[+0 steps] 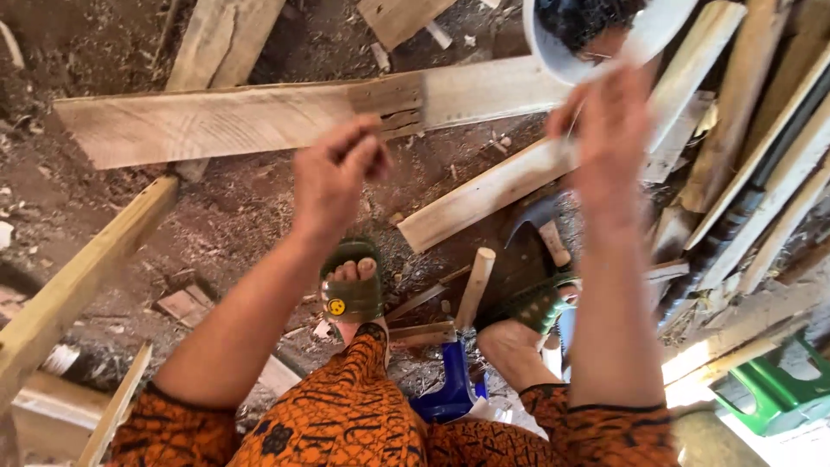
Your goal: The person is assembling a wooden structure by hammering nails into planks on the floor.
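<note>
The left hand is raised with fingers curled into a loose fist, holding nothing I can see. The right hand is lifted, fingers on a white bowl. Below lies a plank.

We saw dirt ground, brown, covered with sawdust and small wood chips. Long wide plank lay flat across it. Shorter board lay slanted near plank. Pale beam ran along left side. Pile of wood strips leaned at right. Wooden-handled tool lay between two sandaled feet. Green plastic stool stood at bottom right corner.
</note>
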